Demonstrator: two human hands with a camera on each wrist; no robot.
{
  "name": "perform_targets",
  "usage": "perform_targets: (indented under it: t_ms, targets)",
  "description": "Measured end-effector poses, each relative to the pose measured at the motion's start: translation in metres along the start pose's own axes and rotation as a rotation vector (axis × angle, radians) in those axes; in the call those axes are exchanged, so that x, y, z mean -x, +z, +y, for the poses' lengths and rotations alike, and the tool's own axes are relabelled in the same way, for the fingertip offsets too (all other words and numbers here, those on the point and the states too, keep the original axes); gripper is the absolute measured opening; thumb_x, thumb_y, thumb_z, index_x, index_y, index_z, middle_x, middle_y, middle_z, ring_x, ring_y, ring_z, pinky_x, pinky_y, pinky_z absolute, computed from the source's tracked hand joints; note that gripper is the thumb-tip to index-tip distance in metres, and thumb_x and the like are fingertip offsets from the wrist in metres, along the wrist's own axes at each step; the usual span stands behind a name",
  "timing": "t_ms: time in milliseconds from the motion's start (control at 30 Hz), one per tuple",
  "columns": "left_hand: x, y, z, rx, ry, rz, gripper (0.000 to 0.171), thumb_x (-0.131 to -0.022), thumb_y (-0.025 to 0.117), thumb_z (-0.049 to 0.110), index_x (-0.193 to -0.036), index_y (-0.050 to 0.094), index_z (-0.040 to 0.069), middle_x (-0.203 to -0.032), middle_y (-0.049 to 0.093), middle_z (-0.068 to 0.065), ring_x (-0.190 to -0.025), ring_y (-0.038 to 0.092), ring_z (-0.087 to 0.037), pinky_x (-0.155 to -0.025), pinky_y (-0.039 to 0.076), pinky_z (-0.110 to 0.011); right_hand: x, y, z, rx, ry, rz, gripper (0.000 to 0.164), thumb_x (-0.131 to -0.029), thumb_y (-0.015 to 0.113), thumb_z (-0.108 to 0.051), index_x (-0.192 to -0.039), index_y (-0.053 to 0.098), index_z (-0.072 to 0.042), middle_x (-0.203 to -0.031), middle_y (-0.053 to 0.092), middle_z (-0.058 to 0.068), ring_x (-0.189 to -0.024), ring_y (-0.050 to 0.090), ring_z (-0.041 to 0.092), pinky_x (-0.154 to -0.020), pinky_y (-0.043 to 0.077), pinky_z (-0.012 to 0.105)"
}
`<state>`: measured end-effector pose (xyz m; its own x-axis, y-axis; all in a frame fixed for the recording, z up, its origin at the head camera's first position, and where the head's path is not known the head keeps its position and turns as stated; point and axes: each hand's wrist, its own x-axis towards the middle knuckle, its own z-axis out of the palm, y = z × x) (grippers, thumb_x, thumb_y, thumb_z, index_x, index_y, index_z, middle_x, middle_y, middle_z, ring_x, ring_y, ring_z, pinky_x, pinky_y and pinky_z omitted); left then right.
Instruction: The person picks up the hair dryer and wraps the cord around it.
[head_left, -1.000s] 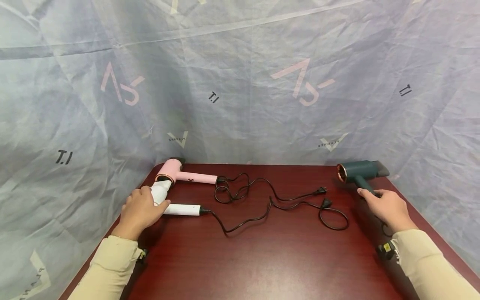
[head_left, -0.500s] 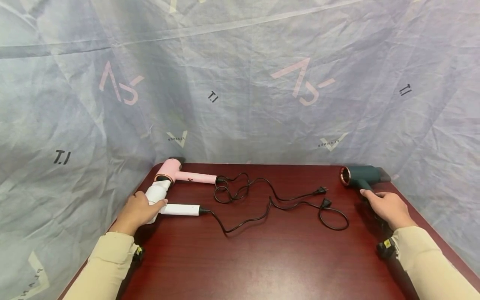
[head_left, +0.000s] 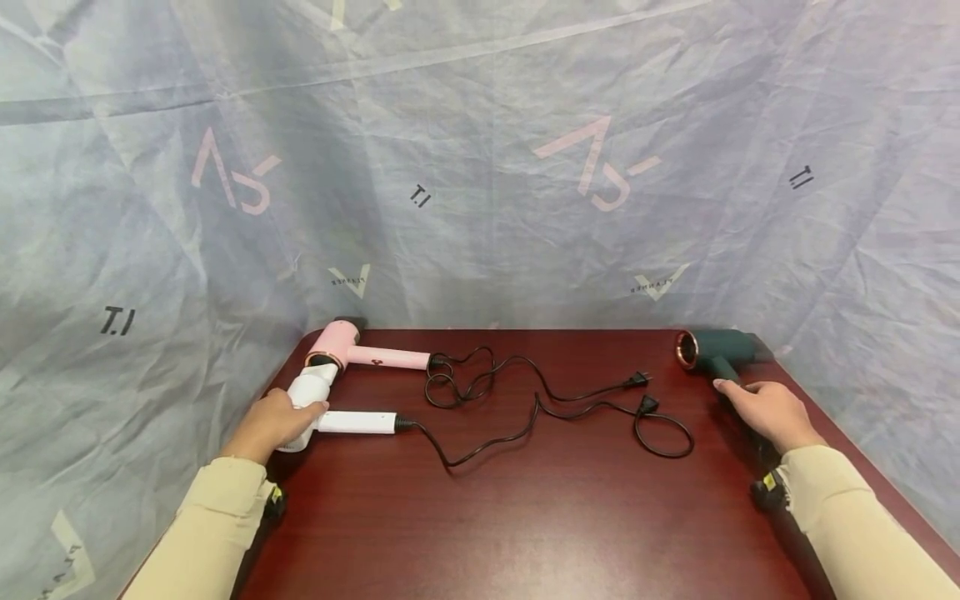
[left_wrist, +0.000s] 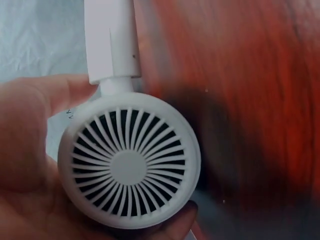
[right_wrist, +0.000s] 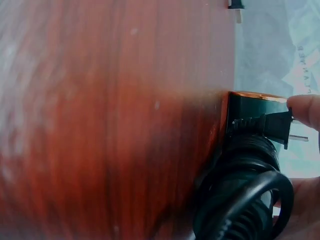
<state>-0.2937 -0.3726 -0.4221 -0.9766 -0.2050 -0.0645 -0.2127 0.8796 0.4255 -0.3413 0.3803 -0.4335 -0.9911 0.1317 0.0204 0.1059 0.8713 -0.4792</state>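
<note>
On the left side of the table lies a white hair dryer (head_left: 310, 385), its nozzle close to the rear of a pink hair dryer (head_left: 339, 337). My left hand (head_left: 268, 422) grips the white dryer's barrel, thumb by the handle joint and fingers around the far side. Its round slatted intake (left_wrist: 129, 167) faces the left wrist camera. At the far right, my right hand (head_left: 772, 414) holds a dark green hair dryer (head_left: 723, 347) by its handle. A black cord (right_wrist: 250, 200) is wound round that handle, and its plug (right_wrist: 276, 129) sits beside my thumb.
Black cords (head_left: 487, 440) from the pink and white dryers run across the middle of the dark red table (head_left: 510, 533). Two plugs, one black plug (head_left: 639, 379) among them, lie right of centre. A grey printed sheet (head_left: 480, 208) stands around the back and sides.
The green dryer has come down toward the table in my right hand. My left hand has slid slightly left and back along the white dryer, showing more of its barrel.
</note>
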Motion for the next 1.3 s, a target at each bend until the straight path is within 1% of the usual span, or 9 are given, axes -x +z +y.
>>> perform_targets:
  t_ms: [100,200,300,400,600,800,933,1067,1300]
  targets:
    - [-0.001,0.001,-0.002,0.007,0.001,-0.004,0.084,-0.095,0.060,0.057,-0.124,0.051,-0.021,-0.112,0.062,-0.035,-0.095,0.064,-0.042,-0.080,0.055,-0.051,0.000,0.002,-0.001,0.048,-0.059,0.026,0.071,-0.099,0.048,-0.068,-0.099,0.069,0.000,-0.073,0.062,0.006,-0.070,0.056,0.025,-0.059,0.041,0.033]
    - [-0.003,0.001,-0.004,0.010,0.009,-0.004,0.084,-0.095,0.059,0.057,-0.123,0.052,-0.021,-0.113,0.063,-0.036,-0.095,0.065,-0.043,-0.080,0.055,-0.052,0.001,0.003,-0.006,0.105,-0.082,0.073,0.079,-0.096,0.055,-0.068,-0.111,0.061,0.010,-0.088,0.062,0.023,-0.079,0.056,0.040,-0.061,0.047,0.046]
    - [-0.005,0.002,-0.006,0.006,0.015,-0.009,0.083,-0.095,0.059,0.057,-0.123,0.054,-0.021,-0.113,0.064,-0.035,-0.095,0.065,-0.043,-0.080,0.055,-0.051,0.001,0.005,-0.013,0.160,-0.065,0.126,0.093,-0.091,0.063,-0.067,-0.128,0.047,0.017,-0.113,0.048,0.042,-0.096,0.047,0.059,-0.066,0.046,0.062]
    - [-0.009,0.001,-0.009,0.013,0.011,-0.022,0.079,-0.095,0.059,0.056,-0.122,0.056,-0.019,-0.110,0.065,-0.032,-0.092,0.065,-0.040,-0.077,0.055,-0.048,0.000,0.008,-0.021,0.201,-0.068,0.168,0.093,-0.086,0.072,-0.061,-0.129,0.041,0.016,-0.121,0.037,0.046,-0.104,0.039,0.068,-0.070,0.040,0.073]
    - [-0.010,-0.002,-0.013,0.081,-0.021,-0.074,0.077,-0.093,0.060,0.055,-0.121,0.054,-0.017,-0.105,0.064,-0.027,-0.089,0.063,-0.034,-0.074,0.053,-0.041,-0.001,0.015,-0.032,0.276,-0.179,0.184,0.077,-0.082,0.082,-0.042,-0.122,0.046,0.012,-0.120,0.037,0.042,-0.102,0.036,0.062,-0.071,0.036,0.070]
    - [-0.001,-0.006,-0.011,0.162,-0.054,-0.082,0.078,-0.089,0.066,0.056,-0.122,0.052,-0.014,-0.106,0.063,-0.023,-0.090,0.061,-0.031,-0.070,0.050,-0.033,0.001,0.016,-0.036,0.283,-0.202,0.145,0.073,-0.082,0.082,-0.040,-0.124,0.049,0.010,-0.126,0.036,0.043,-0.104,0.037,0.061,-0.071,0.036,0.068]
    - [0.004,-0.007,-0.008,0.282,-0.047,-0.063,0.066,-0.087,0.072,0.050,-0.112,0.055,-0.009,-0.096,0.063,-0.015,-0.083,0.062,-0.025,-0.066,0.051,-0.031,0.006,0.012,-0.047,0.244,-0.208,0.143,0.072,-0.088,0.074,-0.040,-0.134,0.049,0.009,-0.134,0.035,0.044,-0.113,0.036,0.064,-0.078,0.038,0.073]
    - [0.007,-0.008,0.002,0.480,0.002,-0.077,0.049,-0.089,0.074,0.039,-0.105,0.059,-0.005,-0.079,0.067,-0.004,-0.069,0.067,-0.018,-0.063,0.057,-0.032,0.012,0.010,-0.070,0.185,-0.271,0.185,0.064,-0.092,0.068,-0.034,-0.139,0.050,0.006,-0.141,0.036,0.042,-0.121,0.036,0.063,-0.087,0.038,0.076]
    - [0.014,-0.014,0.032,0.748,0.128,-0.089,0.044,-0.093,0.073,0.026,-0.119,0.055,-0.005,-0.079,0.070,0.003,-0.067,0.071,-0.015,-0.064,0.062,-0.036,0.035,0.013,-0.121,0.070,-0.430,0.178,0.047,-0.096,0.066,-0.027,-0.135,0.057,-0.002,-0.143,0.043,0.033,-0.129,0.039,0.058,-0.097,0.039,0.072]
